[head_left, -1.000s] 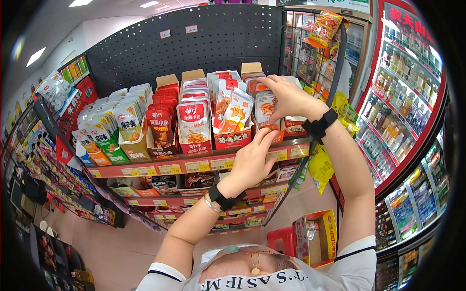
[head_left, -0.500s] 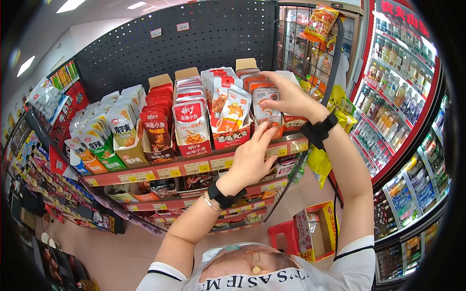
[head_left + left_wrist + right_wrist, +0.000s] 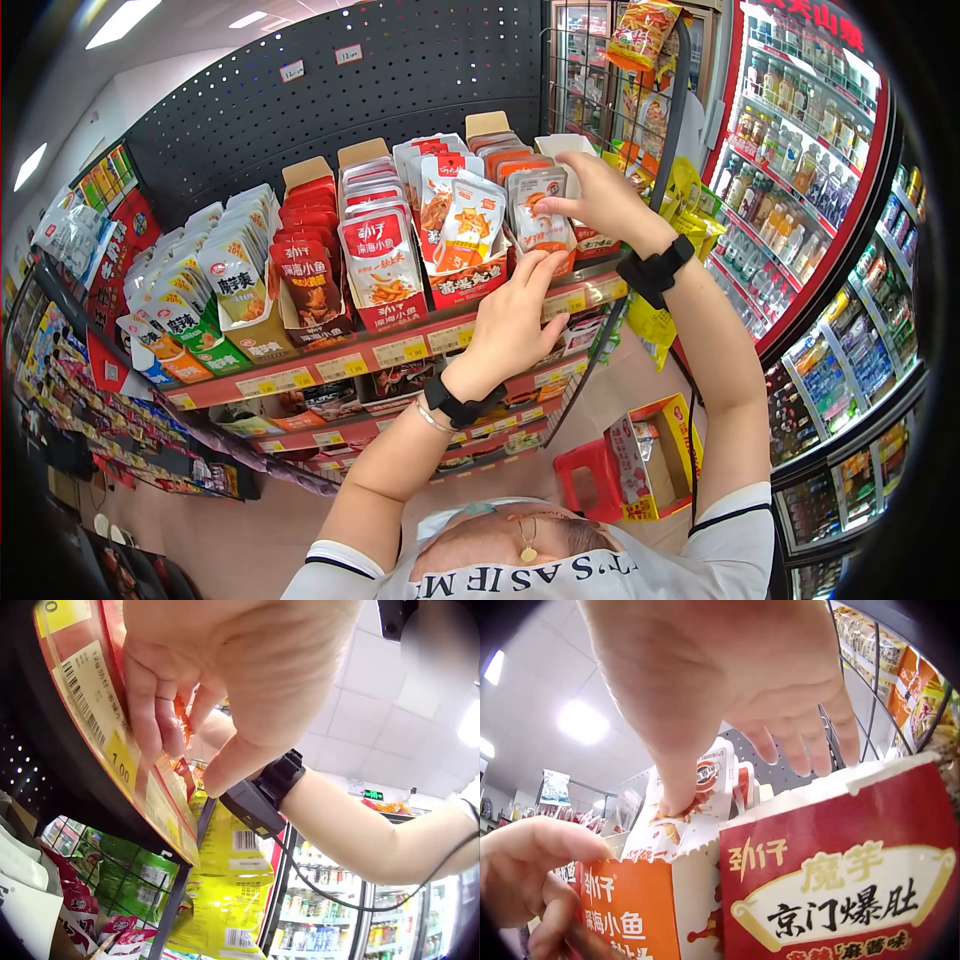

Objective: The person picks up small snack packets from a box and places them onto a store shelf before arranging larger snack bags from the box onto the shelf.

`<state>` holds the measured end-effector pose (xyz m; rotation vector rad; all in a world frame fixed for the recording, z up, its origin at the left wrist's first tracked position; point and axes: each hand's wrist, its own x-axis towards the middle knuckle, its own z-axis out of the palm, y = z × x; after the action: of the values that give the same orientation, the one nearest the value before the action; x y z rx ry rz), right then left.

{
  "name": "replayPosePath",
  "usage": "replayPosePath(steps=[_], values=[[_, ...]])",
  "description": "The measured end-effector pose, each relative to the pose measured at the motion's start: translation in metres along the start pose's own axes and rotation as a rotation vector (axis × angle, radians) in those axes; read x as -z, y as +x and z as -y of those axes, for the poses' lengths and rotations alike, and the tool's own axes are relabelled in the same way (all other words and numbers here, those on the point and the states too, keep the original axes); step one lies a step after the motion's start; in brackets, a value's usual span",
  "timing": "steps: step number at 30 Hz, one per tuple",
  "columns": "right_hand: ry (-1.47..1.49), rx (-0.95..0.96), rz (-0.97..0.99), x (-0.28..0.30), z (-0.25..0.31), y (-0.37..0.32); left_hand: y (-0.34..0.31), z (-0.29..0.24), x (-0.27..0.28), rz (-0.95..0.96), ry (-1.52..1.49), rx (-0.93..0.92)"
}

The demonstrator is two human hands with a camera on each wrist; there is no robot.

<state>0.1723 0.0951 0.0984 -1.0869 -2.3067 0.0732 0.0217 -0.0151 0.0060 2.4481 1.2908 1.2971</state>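
My right hand (image 3: 612, 200) is at the right end of the top shelf, its thumb on the front grey-and-orange snack packet (image 3: 543, 188). In the right wrist view the thumb presses that packet (image 3: 718, 769), while the other fingers reach loosely over the neighbouring dark red box (image 3: 840, 862). The packet leans in an orange-fronted display box (image 3: 634, 900), with more packets behind it. My left hand (image 3: 505, 330) touches the front of this box, one finger at its top edge. In the left wrist view its fingers (image 3: 142, 705) are bent beside the shelf's price strip.
Boxes of upright snack pouches (image 3: 380, 260) line the shelf to the left. Price labels (image 3: 400, 350) run along its edge. Yellow bags (image 3: 655, 320) hang at the right end of the rack. A red stool (image 3: 585, 480) and an open carton (image 3: 665, 465) stand on the floor.
My right fingers have shifted from over the packets to their right side, and the thumb has slid up the front packet. The left hand stays at the box. The shelf has shifted left in view.
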Motion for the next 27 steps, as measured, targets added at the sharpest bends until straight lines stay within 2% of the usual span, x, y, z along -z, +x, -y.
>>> replayPosePath(steps=[1, 2, 4, 8, 10, 14, 17, 20, 22, 27], values=[[-0.034, -0.082, 0.090, -0.001, -0.001, 0.004, 0.000, 0.001, 0.001, 0.005, -0.025, -0.006], [-0.034, -0.082, 0.091, -0.009, -0.010, 0.008, 0.000, 0.001, 0.001, 0.005, -0.026, -0.005], [-0.011, 0.160, -0.087, -0.027, -0.028, 0.015, 0.000, 0.003, 0.002, -0.010, -0.042, -0.032], [0.005, 0.153, -0.023, -0.023, -0.026, 0.018, 0.001, 0.000, 0.007, 0.045, -0.074, 0.025], [0.254, -0.039, 0.246, -0.008, -0.011, 0.014, 0.001, -0.001, 0.007, 0.050, -0.070, 0.032], [0.159, -0.042, 0.200, -0.030, -0.038, 0.016, 0.002, 0.002, 0.004, 0.026, -0.058, -0.001], [0.287, -0.021, 0.266, -0.017, -0.020, 0.004, 0.001, 0.001, 0.005, 0.029, -0.056, 0.007], [0.325, -0.009, 0.226, -0.015, -0.015, -0.002, 0.001, 0.000, 0.005, 0.038, -0.055, 0.018], [0.381, 0.089, 0.117, -0.013, -0.011, -0.007, 0.001, 0.002, 0.003, 0.025, -0.043, 0.001], [0.369, 0.083, 0.097, -0.011, -0.004, -0.012, 0.001, 0.001, 0.004, 0.033, -0.043, 0.004]])
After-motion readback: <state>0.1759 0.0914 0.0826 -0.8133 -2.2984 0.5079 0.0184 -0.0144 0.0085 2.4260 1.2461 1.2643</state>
